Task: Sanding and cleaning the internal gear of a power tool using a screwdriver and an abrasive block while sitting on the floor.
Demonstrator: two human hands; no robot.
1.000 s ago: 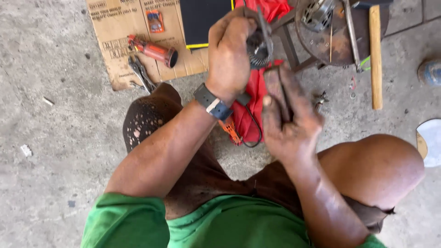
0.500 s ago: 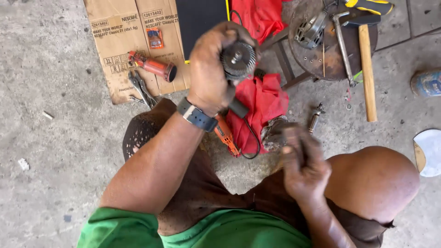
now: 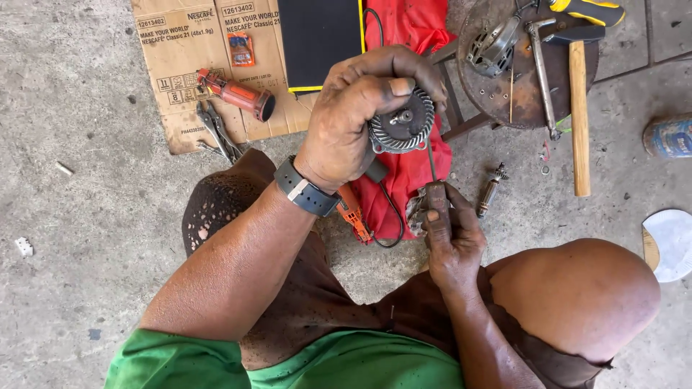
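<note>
My left hand [image 3: 353, 119] grips a round, finned grey metal motor part [image 3: 402, 128] and holds it up over a red cloth [image 3: 407, 169]. A dark watch sits on that wrist. Below it, my right hand [image 3: 453, 241] is closed around the brown handle of a screwdriver [image 3: 435, 200]. Its thin shaft points up to the lower right edge of the finned part. A black cable loops down from the part past my right hand.
Flattened cardboard [image 3: 180, 57] carries a red tool body [image 3: 234, 94], with pliers [image 3: 218, 133] and a black pad [image 3: 317, 36] beside it. A rusty round stand [image 3: 504, 86] holds a hammer [image 3: 577, 108] and a metal housing [image 3: 494, 47]. On the concrete lie a small armature [image 3: 490, 191], a can [image 3: 670, 135] and a white plate [image 3: 674, 245].
My right hand dropped from beside the finned part down towards the floor and now holds the screwdriver up against it. My left hand turned the part so its finned face shows.
</note>
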